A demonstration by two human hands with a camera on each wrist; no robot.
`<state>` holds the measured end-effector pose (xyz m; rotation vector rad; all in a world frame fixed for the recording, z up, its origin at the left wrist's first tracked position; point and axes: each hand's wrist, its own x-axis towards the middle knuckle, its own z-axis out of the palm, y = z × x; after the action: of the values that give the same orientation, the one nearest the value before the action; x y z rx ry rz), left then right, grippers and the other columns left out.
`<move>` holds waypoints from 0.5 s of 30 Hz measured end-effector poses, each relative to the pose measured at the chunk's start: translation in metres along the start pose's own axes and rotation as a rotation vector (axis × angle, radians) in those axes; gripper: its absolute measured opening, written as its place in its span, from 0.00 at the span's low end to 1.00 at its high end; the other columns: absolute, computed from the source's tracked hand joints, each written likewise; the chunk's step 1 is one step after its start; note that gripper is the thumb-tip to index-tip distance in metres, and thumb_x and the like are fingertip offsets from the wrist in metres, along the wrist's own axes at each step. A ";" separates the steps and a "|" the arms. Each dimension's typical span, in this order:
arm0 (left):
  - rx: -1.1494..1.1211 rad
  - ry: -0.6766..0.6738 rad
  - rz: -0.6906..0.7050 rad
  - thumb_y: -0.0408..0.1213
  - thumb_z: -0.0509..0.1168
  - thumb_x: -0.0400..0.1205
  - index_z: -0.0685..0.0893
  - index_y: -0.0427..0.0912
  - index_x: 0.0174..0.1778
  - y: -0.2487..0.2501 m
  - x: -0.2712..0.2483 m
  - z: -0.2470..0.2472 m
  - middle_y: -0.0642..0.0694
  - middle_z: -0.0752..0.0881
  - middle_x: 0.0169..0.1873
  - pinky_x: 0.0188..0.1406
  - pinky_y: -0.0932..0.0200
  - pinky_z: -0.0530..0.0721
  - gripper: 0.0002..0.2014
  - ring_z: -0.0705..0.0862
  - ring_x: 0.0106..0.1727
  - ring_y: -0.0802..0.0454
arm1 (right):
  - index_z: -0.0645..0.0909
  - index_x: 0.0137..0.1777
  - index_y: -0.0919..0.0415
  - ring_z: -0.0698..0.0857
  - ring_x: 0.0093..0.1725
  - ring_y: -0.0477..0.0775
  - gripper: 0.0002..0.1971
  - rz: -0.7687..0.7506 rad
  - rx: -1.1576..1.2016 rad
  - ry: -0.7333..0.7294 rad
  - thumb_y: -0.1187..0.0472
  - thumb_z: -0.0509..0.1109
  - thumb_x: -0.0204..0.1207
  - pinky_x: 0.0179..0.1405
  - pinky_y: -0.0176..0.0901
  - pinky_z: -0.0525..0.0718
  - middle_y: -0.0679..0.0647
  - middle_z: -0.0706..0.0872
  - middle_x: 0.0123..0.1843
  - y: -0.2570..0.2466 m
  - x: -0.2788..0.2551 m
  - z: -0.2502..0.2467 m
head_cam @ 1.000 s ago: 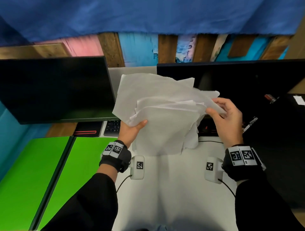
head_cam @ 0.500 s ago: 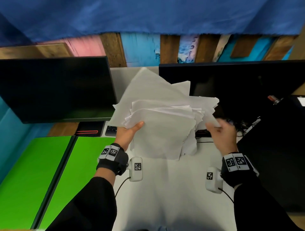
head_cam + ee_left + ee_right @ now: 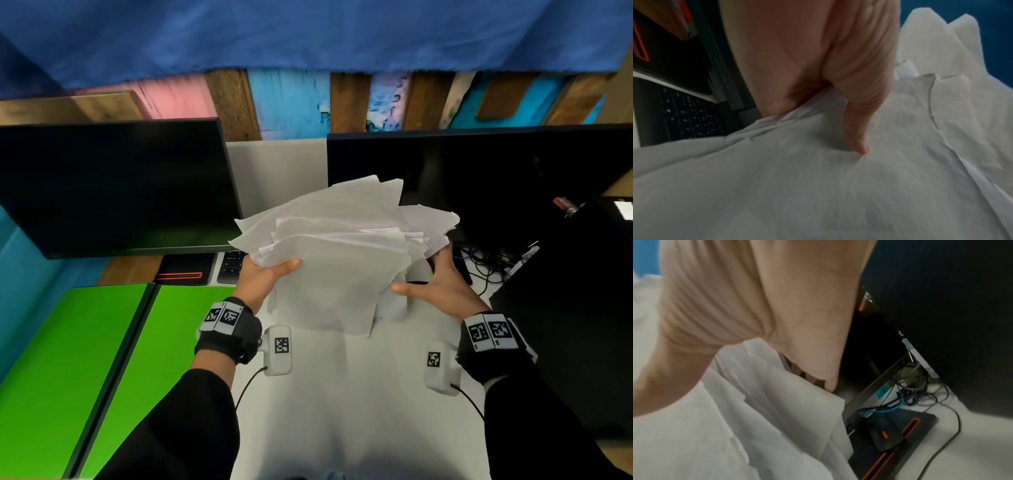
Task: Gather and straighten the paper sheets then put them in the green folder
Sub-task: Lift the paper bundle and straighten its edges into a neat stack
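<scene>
A loose, uneven stack of white paper sheets (image 3: pixel 335 260) is held upright over the white desk, its corners fanned out at the top and right. My left hand (image 3: pixel 263 277) grips its left edge, thumb on the front sheet (image 3: pixel 857 142), fingers hidden behind. My right hand (image 3: pixel 442 284) lies against the stack's right edge with straight fingers behind the sheets and the thumb spread over the front; the sheet edges (image 3: pixel 760 386) sit in the fork of the thumb. The green folder (image 3: pixel 161 342) lies open flat at the left, both panels showing.
Two dark monitors stand behind, left (image 3: pixel 113 185) and right (image 3: pixel 479 185). A laptop keyboard (image 3: pixel 233 267) and a black device with a red line (image 3: pixel 185 274) lie under the left one. Cables (image 3: pixel 486 270) tangle at the right. The white desk (image 3: pixel 359 394) spreads below the stack.
My right hand has let go of the stack's top right corner and dropped to its lower right edge, thumb spread. The stack has sunk lower. My left hand keeps its grip.
</scene>
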<state>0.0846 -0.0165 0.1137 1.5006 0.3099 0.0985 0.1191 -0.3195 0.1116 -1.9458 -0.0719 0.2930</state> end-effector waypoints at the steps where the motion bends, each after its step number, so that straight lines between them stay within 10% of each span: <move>1: 0.024 -0.032 -0.009 0.26 0.75 0.70 0.83 0.38 0.61 0.001 0.000 -0.003 0.40 0.89 0.56 0.57 0.52 0.84 0.23 0.88 0.55 0.49 | 0.57 0.81 0.50 0.74 0.71 0.42 0.52 -0.004 0.041 0.014 0.61 0.85 0.61 0.67 0.40 0.72 0.40 0.73 0.74 0.001 0.003 0.001; 6: 0.200 -0.267 -0.047 0.33 0.81 0.62 0.82 0.46 0.64 0.013 0.003 -0.008 0.47 0.88 0.59 0.64 0.51 0.81 0.32 0.85 0.63 0.50 | 0.83 0.64 0.57 0.88 0.60 0.47 0.27 -0.092 0.184 -0.033 0.67 0.83 0.63 0.62 0.44 0.86 0.51 0.90 0.58 -0.004 0.011 0.019; 11: 0.158 -0.097 -0.045 0.32 0.77 0.69 0.81 0.45 0.64 0.019 0.002 0.000 0.45 0.88 0.59 0.66 0.39 0.81 0.26 0.86 0.61 0.47 | 0.81 0.65 0.61 0.90 0.54 0.44 0.24 -0.091 0.364 0.137 0.70 0.78 0.69 0.46 0.31 0.87 0.51 0.90 0.56 -0.005 0.015 0.034; 15: 0.087 -0.043 0.019 0.29 0.74 0.72 0.80 0.41 0.65 0.022 -0.009 0.020 0.45 0.87 0.59 0.67 0.48 0.81 0.25 0.85 0.60 0.50 | 0.82 0.61 0.58 0.90 0.49 0.39 0.19 -0.111 0.450 0.215 0.72 0.76 0.71 0.42 0.30 0.86 0.50 0.89 0.53 -0.025 0.007 0.034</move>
<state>0.0841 -0.0360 0.1374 1.5903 0.2680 0.0687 0.1198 -0.2779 0.1213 -1.5087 0.0256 0.0196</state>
